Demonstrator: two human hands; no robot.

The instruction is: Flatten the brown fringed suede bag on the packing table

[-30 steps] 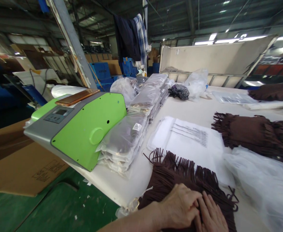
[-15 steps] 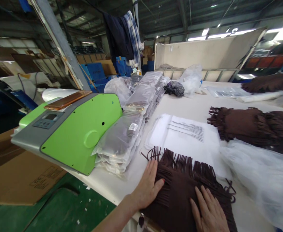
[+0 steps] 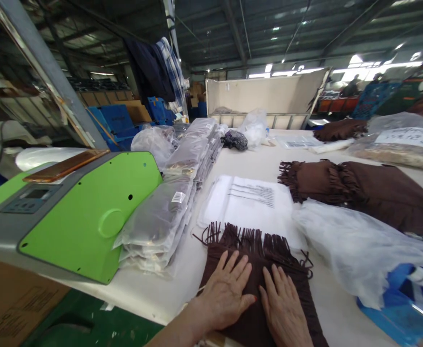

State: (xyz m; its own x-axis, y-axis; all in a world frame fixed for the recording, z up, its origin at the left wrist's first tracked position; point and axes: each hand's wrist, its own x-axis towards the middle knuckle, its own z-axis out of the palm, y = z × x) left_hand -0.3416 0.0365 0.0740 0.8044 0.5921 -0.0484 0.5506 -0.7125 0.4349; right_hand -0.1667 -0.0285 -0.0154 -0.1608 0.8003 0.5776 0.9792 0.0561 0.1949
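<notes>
A dark brown fringed scarf [image 3: 254,274] lies folded at the table's near edge, its fringe pointing away from me. My left hand [image 3: 227,286] rests flat on its left half, fingers spread. Beside it, my right hand [image 3: 285,303] lies flat on the right half, fingers extended and slightly apart. Neither hand grips anything. Just beyond the fringe is a stack of white printed plastic bags [image 3: 247,197]. Left of that runs a row of bagged, barcoded packages [image 3: 156,212], piled several high.
A green and grey machine [image 3: 91,212] with a brown phone case [image 3: 66,165] on top stands at left. Clear plastic film [image 3: 356,241] and a blue container [image 3: 402,299] sit at right. More folded brown scarves [image 3: 388,193] lie behind, near a large labelled bag [image 3: 402,140].
My left hand has moved from the scarf's left edge onto its middle, closer to my right hand. The view has swung right, bringing the blue container into sight.
</notes>
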